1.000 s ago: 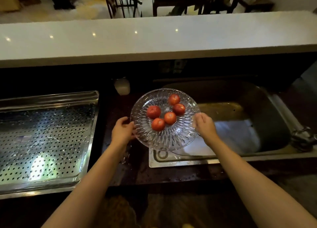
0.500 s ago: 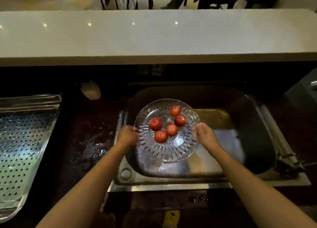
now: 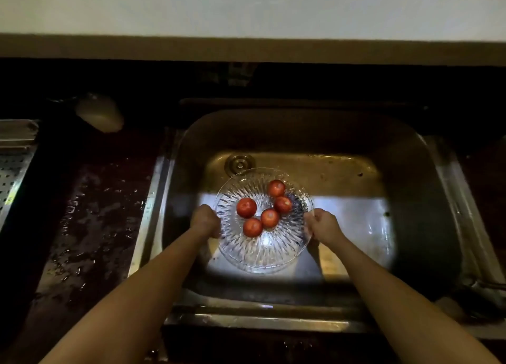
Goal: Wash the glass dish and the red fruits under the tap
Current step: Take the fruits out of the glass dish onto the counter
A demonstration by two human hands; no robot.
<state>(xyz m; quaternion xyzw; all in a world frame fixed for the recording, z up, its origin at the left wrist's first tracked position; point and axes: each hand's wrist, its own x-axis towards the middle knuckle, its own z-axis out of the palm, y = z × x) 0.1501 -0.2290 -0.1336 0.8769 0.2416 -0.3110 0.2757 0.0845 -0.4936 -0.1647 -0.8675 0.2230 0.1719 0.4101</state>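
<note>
So that the 5 red fruits (image 3: 269, 218) stay put, the left hand (image 3: 206, 220) and right hand (image 3: 323, 226) clasp opposite rims of the glass dish (image 3: 262, 250), level inside the sink (image 3: 416, 172).

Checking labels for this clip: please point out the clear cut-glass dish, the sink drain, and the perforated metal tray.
Clear cut-glass dish (image 3: 262, 251): head view, bare ribbed near part of the dish.
Round metal sink drain (image 3: 239, 164): head view, centre of the drain fitting.
Perforated metal tray (image 3: 12, 169): head view, holed surface at the left edge.
</note>
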